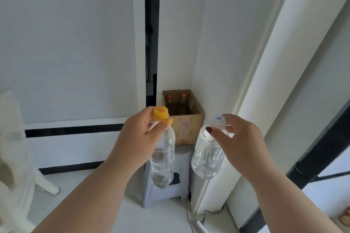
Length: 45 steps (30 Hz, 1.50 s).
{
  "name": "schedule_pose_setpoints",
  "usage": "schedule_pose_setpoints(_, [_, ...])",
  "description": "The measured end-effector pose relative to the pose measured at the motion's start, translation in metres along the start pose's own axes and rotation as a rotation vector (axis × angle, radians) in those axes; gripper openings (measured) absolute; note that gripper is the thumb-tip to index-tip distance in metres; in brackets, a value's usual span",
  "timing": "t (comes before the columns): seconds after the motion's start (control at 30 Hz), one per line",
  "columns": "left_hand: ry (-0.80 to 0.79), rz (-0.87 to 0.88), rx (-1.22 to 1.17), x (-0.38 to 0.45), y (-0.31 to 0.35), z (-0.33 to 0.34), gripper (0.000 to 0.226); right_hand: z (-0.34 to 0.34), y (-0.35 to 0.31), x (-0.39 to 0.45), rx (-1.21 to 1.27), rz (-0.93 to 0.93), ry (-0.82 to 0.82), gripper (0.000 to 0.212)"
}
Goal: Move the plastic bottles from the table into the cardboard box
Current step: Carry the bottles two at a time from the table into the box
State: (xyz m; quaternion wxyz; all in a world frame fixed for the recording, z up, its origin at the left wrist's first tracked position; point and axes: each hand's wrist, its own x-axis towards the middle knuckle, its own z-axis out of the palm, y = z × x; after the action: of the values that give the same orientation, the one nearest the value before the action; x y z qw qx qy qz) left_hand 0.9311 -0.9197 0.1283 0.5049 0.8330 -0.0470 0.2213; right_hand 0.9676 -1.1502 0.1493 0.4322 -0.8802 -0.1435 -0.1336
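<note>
The left hand (138,134) holds a clear plastic bottle with an orange cap (160,113). The fingers (166,122) close around the neck just under the cap, so the cap stands above the hand and the body of the bottle (162,159) hangs down below it, in the air. This bottle looks empty and hangs nearly upright, a little tilted.

The right hand (240,142) holds a second clear bottle with a white cap (219,119). The thumb, with a dark red nail (208,129), presses on the shoulder of the bottle, and the other fingers are on the far side of the neck. The cap is at the top of the grip and the wide body (207,157) hangs below the hand, tilted toward the left. Both hands are closed on their bottles, and the two bottles are near each other but apart.

Behind the hands, in the corner of the white walls, an open cardboard box (186,121) sits on a small grey stool (170,185). Inside the box, near its back wall, two bottles with red or orange caps (183,96) stand upright. The held bottles are in front of the box, on the near side, and not inside it. The table is not in view.
</note>
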Motion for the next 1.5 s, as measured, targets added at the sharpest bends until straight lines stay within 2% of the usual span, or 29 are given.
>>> schedule_pose_setpoints(0.17, [-0.009,0.037,0.011,0.114,-0.048,0.028,0.050,0.035,0.043,0.115,0.019,0.022,0.028,0.027])
schedule_pose_setpoints(0.4, [-0.062,0.005,-0.032,0.284,-0.123,0.059,0.018,0.093,0.088,0.279,0.015,0.068,0.093,0.023])
schedule_pose_setpoints(0.57, [-0.099,-0.035,0.024,0.376,-0.181,0.087,0.015,0.145,0.136,0.371,0.083,0.139,0.080,0.015])
schedule_pose_setpoints(0.67, [-0.134,-0.092,0.075,0.414,-0.222,0.109,0.018,0.182,0.172,0.414,0.038,0.174,0.087,0.008])
schedule_pose_setpoints(0.73, [-0.159,-0.172,0.063,0.430,-0.251,0.125,0.024,0.208,0.199,0.436,0.010,0.232,0.061,0.002])
schedule_pose_setpoints(0.8, [-0.179,-0.244,0.084,0.440,-0.283,0.143,0.028,0.234,0.227,0.451,-0.015,0.303,0.023,0.009])
schedule_pose_setpoints(0.9, [-0.233,-0.356,0.162,0.450,-0.330,0.169,0.011,0.271,0.264,0.462,-0.088,0.384,-0.070,0.010])
schedule_pose_setpoints(1.07, [-0.337,-0.494,0.325,0.452,-0.388,0.200,0.017,0.321,0.317,0.467,-0.201,0.496,-0.222,0.009])
schedule_pose_setpoints(1.17, [-0.391,-0.460,0.557,0.453,-0.408,0.207,0.023,0.343,0.338,0.467,-0.266,0.509,-0.296,0.012])
schedule_pose_setpoints(1.27, [-0.485,-0.371,0.776,0.459,-0.419,0.214,0.019,0.359,0.353,0.472,-0.355,0.489,-0.348,0.016])
schedule_pose_setpoints(1.5, [-0.624,-0.227,1.019,0.477,-0.425,0.229,0.014,0.380,0.368,0.480,-0.579,0.513,-0.436,0.014])
